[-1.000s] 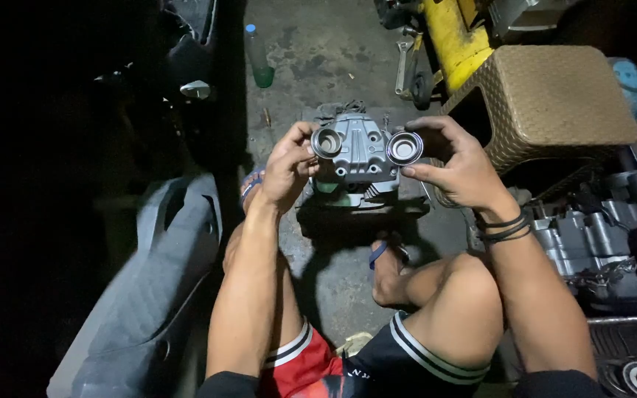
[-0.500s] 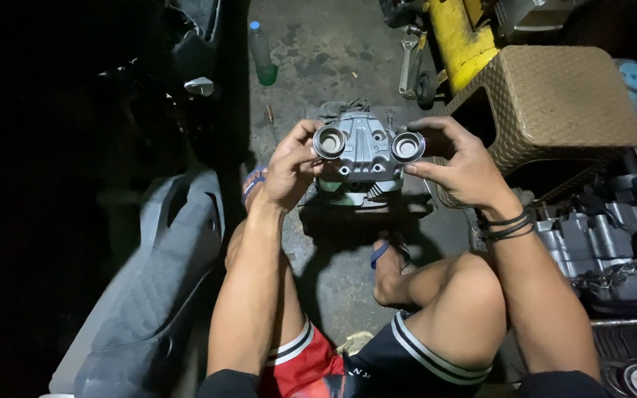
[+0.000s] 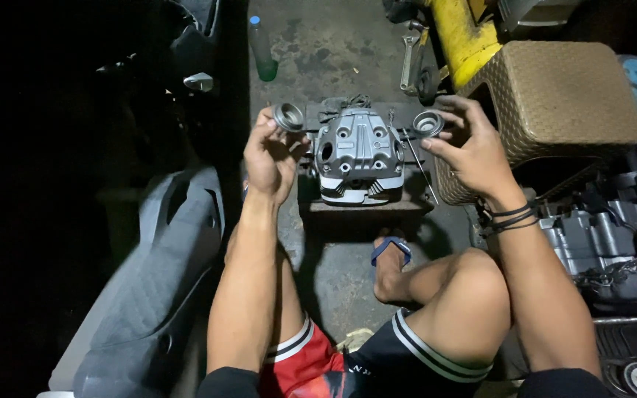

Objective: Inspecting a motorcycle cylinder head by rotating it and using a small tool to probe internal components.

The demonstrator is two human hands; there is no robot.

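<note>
Concrete floor (image 3: pixel 333 44), stained and dim, runs under us, and we sit low over a dark block (image 3: pixel 363 210) with a grey cast engine cover (image 3: pixel 360 156) resting on top of it. Our left hand (image 3: pixel 270 155) is raised just left of the cover, thumb and fingers closed round a round cap (image 3: pixel 288 116) held clear of the casting. Our right hand (image 3: pixel 470 147) is up on the other side, fingers partly spread, pinching a second cap (image 3: pixel 428 123) by its rim, also free of the cover. On the cover's left flank a round opening (image 3: pixel 326 151) shows bare; the matching one on the right we cannot make out clearly. As we judge it, both caps are off and in hand, so that part looks done, while the cover itself sits whole on the block with its bolts seemingly in place. A thin rod (image 3: pixel 420 166) lies slanted just right of the cover. A green bottle (image 3: pixel 262 50) stands farther up the floor, a wrench (image 3: pixel 409 51) lies beside a yellow frame (image 3: pixel 462 37), and a woven stool (image 3: pixel 554 96) sits close behind our right hand. An engine (image 3: pixel 613 236) is at our right, a grey seat (image 3: pixel 149 295) at our left, and our foot in a blue sandal (image 3: pixel 391 250) rests below the block.
</note>
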